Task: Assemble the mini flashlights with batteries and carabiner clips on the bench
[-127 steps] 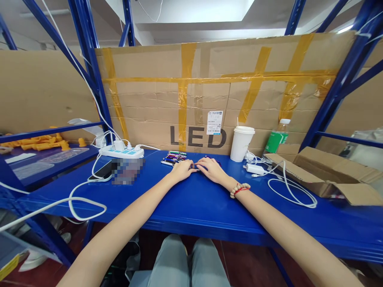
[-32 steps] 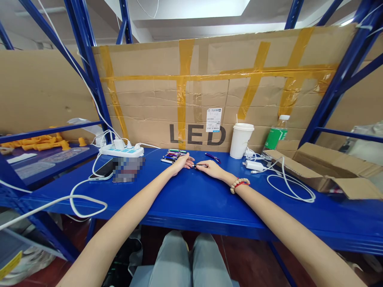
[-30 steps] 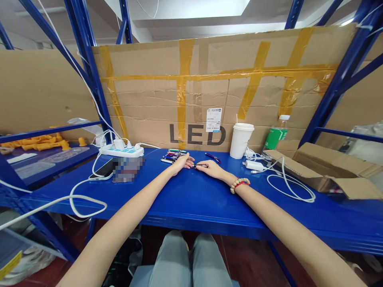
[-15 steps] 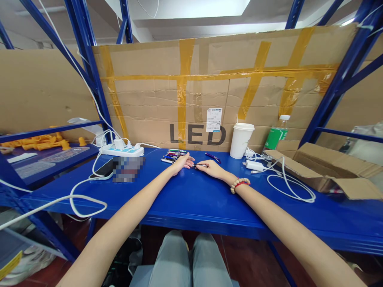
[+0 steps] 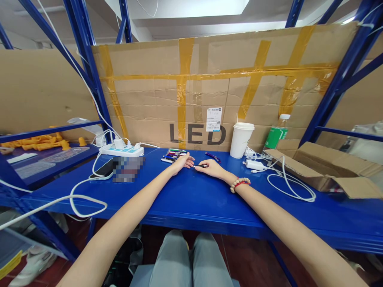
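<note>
A dark pen [image 5: 203,166] with a pale tip lies pinched between the fingers of my right hand [image 5: 214,169], its tip toward the left. My left hand [image 5: 182,162] rests on the blue table, its fingers stretched out and holding nothing I can make out. Only a narrow gap parts its fingertips from the pen's tip. Beside and behind my left hand lies a row of several pens [image 5: 172,156] in different colours, partly covered by that hand. Another purple pen [image 5: 213,158] with a clip lies alone behind my right hand.
To the right stand a white lidded cup [image 5: 241,140], a green-labelled bottle [image 5: 277,133], a charger with white cable [image 5: 255,165] and an open cardboard box [image 5: 326,165]. Leftward are a power strip [image 5: 122,150] and a phone [image 5: 104,168]. A cardboard panel [image 5: 149,103] closes the back.
The pen in my right hand has drawn slightly away from my left fingertips, opening a small gap. Both hands otherwise stay nearly in place.
</note>
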A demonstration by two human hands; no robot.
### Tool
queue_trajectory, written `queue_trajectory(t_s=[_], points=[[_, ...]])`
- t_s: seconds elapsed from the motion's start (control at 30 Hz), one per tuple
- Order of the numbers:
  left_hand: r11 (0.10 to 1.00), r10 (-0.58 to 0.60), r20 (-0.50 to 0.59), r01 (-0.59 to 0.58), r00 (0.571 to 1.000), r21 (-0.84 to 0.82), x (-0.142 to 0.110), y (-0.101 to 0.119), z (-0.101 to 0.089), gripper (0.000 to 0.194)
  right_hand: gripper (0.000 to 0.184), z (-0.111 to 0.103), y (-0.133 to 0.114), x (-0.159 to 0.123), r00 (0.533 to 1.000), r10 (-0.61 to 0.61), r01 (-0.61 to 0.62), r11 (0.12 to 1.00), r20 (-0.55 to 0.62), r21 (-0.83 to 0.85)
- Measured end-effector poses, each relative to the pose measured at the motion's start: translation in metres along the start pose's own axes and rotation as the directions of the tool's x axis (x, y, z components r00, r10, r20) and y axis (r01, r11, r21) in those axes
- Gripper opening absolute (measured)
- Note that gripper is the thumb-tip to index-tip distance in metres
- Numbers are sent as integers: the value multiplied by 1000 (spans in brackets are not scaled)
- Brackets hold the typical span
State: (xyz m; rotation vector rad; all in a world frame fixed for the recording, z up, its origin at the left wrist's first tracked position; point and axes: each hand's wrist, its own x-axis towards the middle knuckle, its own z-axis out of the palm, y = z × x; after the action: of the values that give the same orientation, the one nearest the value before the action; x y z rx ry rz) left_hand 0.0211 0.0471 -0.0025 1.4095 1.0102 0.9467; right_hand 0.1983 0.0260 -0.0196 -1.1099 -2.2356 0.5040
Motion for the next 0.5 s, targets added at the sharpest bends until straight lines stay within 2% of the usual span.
queue_trajectory(t_s=[0.5], points=[[999,27,27,-28,999,16,6,-5,-3,48,39,-1,2,1,1000,-22,22,1000,-9,4]])
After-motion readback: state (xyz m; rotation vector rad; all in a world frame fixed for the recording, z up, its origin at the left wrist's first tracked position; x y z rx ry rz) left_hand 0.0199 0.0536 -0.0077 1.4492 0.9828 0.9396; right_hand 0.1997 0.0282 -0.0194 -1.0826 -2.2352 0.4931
